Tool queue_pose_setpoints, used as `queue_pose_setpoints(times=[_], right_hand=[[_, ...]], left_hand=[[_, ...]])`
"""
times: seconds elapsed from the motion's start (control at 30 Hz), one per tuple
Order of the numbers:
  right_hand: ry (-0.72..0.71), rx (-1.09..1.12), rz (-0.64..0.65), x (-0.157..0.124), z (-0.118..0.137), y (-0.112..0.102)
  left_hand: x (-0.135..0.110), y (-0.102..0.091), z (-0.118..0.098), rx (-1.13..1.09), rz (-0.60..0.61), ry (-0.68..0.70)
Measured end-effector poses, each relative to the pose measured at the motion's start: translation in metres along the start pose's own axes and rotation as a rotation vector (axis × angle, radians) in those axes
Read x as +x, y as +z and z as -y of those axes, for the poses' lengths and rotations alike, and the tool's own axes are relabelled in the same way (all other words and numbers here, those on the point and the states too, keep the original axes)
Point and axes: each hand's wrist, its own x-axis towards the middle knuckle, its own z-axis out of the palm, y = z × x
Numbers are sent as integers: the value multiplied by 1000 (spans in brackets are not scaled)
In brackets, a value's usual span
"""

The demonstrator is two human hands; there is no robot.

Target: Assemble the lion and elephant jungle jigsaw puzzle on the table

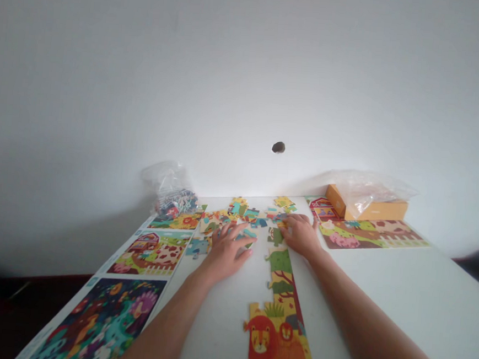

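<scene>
My left hand (229, 249) lies flat with spread fingers on loose puzzle pieces (245, 213) near the middle of the white table (400, 292). My right hand (300, 233) rests just to its right, fingers curled over a small piece at the top of a joined strip of puzzle (281, 310). That strip runs toward me and ends in a red lion picture (268, 342). Whether the right hand grips the piece is unclear.
A guide sheet (132, 281) with farm and jungle pictures lies along the table's left edge. A finished farm puzzle (368, 234) sits at the right, behind it an orange box (370, 207) under clear plastic. A plastic bag of pieces (171, 193) stands by the wall.
</scene>
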Motion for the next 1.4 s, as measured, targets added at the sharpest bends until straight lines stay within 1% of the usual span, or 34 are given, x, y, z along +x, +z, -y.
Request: queue_pose_setpoints(times=[0.07, 0.13, 0.2, 0.37, 0.53, 0.83, 1.0, 1.17, 1.23, 1.33, 1.4], right_hand=[[65, -20, -32, 0, -2, -1], [133, -39, -54, 0, -6, -3], [167, -43, -73, 1, -9, -4], [148, -1, -85, 4, -8, -1], [182, -15, -95, 9, -7, 2], [217, -56, -133, 6, -8, 2], [140, -4, -81, 7, -7, 3], [132, -24, -87, 7, -9, 5], [67, -17, -65, 7, -7, 6], [-101, 3, 43, 6, -2, 8], [-162, 10, 97, 5, 2, 8]], left_hand=[[-1, 1, -1, 13, 29, -27], [-1, 4, 0, 32, 19, -92], [-1, 6, 3, 48, 1, -135], [0, 6, 4, 55, 9, -137], [-1, 7, 3, 55, 9, -145], [0, 9, 4, 57, -15, -142], [0, 9, 6, 47, -23, -137], [0, 11, 7, 39, -30, -124], [0, 12, 7, 39, -34, -124], [0, 11, 7, 41, -35, -126], [1, 11, 7, 44, -32, -128]])
